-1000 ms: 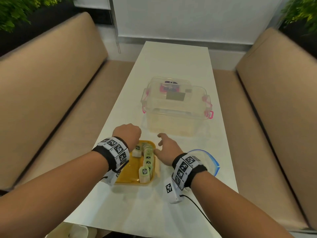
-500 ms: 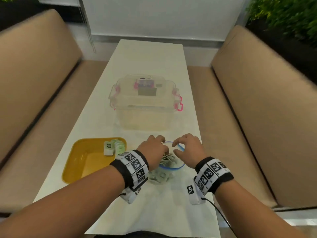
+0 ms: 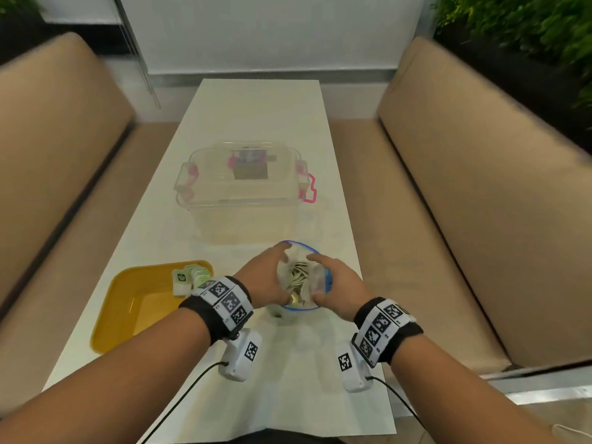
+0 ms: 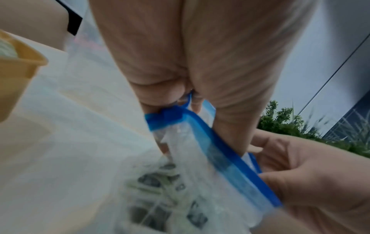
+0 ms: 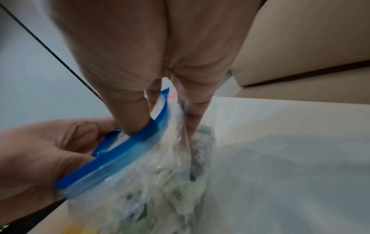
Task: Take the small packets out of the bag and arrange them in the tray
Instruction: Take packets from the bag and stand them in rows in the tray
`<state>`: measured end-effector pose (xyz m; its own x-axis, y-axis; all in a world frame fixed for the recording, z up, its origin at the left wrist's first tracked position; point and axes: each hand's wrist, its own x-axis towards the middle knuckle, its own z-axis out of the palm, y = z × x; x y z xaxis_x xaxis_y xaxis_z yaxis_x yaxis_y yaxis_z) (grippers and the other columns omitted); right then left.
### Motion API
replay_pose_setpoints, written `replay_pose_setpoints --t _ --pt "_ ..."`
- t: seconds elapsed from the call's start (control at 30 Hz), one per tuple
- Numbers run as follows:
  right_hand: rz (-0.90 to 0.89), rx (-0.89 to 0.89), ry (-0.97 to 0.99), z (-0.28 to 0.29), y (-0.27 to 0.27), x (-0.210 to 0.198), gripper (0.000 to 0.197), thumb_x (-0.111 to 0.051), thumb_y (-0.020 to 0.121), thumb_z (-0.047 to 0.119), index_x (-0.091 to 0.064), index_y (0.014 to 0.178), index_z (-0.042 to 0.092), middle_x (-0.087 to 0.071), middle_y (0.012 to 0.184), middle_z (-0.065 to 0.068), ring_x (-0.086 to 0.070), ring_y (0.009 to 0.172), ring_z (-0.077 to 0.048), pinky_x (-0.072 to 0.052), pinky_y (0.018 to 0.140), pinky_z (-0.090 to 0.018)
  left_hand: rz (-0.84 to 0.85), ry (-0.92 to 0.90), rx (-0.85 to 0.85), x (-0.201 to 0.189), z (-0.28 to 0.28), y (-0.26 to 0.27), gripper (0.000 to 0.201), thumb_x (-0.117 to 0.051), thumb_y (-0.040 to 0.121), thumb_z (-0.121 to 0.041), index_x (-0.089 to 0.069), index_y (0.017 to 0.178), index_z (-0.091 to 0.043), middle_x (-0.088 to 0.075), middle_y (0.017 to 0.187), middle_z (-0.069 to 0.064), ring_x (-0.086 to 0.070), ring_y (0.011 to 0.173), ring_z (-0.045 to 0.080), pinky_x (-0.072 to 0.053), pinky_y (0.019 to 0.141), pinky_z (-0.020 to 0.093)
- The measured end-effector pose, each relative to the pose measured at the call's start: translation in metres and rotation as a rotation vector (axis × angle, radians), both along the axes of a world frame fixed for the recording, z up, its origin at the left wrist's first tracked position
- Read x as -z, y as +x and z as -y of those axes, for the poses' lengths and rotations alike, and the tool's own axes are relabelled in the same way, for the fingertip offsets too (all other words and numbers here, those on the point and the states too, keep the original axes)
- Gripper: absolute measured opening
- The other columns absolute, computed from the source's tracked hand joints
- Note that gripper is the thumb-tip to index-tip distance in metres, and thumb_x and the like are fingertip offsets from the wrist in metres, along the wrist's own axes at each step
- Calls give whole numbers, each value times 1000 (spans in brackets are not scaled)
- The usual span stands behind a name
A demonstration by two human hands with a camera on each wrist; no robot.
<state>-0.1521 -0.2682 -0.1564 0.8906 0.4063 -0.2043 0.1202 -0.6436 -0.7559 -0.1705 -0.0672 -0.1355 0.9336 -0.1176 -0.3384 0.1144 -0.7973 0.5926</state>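
Observation:
A clear zip bag (image 3: 315,277) with a blue rim stands on the white table (image 3: 256,110) between my hands, its mouth spread wide. Several small green-and-white packets (image 3: 298,277) lie inside it. My left hand (image 3: 272,275) pinches the left side of the blue rim (image 4: 170,114). My right hand (image 3: 326,278) grips the right side, thumb inside the rim (image 5: 138,139) and fingers outside the plastic. The yellow tray (image 3: 128,309) sits to the left, with a few packets (image 3: 189,277) standing in its far right corner.
A clear lidded plastic box (image 3: 243,190) with pink latches stands just beyond the bag. Tan bench seats (image 3: 480,203) run along both long sides of the narrow table. Cables trail from both wrist cameras toward the near table edge.
Both hands left the tray and moved right to the bag. They now grip its blue rim and have pulled the mouth wider apart. The head view has shifted right.

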Motion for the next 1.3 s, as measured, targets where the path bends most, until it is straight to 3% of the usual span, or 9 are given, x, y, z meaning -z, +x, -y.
replay_pose_setpoints --t 0.1,0.23,0.5,0.63,0.8,0.9,1.0,1.17,1.3 --pt "-18 -38 -90 2 -1 11 74 -78 77 16 -45 142 32 -45 125 0 -51 111 -16 -38 86 -16 -52 157 10 10 -2 -11 107 -81 65 -40 -13 147 -37 -37 132 5 -58 102 29 -52 83 36" --pt "-75 -65 -137 -1 -8 27 75 -79 77 21 -43 142 28 -33 126 1 -48 102 -14 -38 84 -15 -182 262 32 25 -1 -22 99 -78 70 -41 -14 145 -43 -39 122 8 -62 90 34 -53 62 36" --pt "-86 -31 -103 -7 -7 21 78 -72 78 10 -37 147 22 -45 140 -6 -49 126 -23 -44 93 -23 -45 357 38 18 1 -13 96 -83 56 -58 -40 139 -31 -32 130 3 -43 119 24 -46 97 35" --pt "-112 20 -31 -7 -13 20 77 -70 80 9 -36 148 21 -48 144 -5 -52 125 -22 -44 84 -21 237 384 59 2 10 -15 70 -82 57 -59 -54 115 -30 -33 115 -3 -36 109 17 -43 92 33" --pt "-112 34 6 -7 -15 20 75 -71 80 11 -36 147 20 -53 138 -7 -55 119 -22 -44 86 -20 312 655 193 -3 31 -20 41 -51 79 -67 -67 91 -31 -50 99 -6 -43 98 20 -34 84 35" --pt "-112 7 2 -6 -14 20 79 -75 76 11 -37 146 19 -53 139 -5 -54 121 -20 -44 93 -22 240 775 250 2 34 -21 40 -43 86 -58 -70 98 -32 -55 102 -4 -41 102 24 -32 86 40" --pt "-90 -15 -33 -3 -12 17 80 -81 72 18 -43 142 23 -50 137 -4 -51 123 -21 -44 98 -26 219 720 211 -2 33 -19 34 -42 89 -47 -71 99 -32 -56 103 -4 -44 100 24 -35 85 39" --pt "114 -15 -68 -3 -11 4 76 -85 65 40 -54 133 31 -34 143 1 -34 132 -19 -36 108 -33 205 287 64 -29 23 -8 19 -53 89 -36 -68 88 -24 -65 88 -5 -60 84 19 -51 76 36" --pt "235 -94 -4 -11 -12 -14 60 -79 73 33 -57 127 21 -54 127 -2 -46 117 -19 -42 100 -32 250 109 -9 -46 25 -4 16 -59 85 -31 -67 74 -23 -65 71 -7 -59 69 13 -49 66 29"
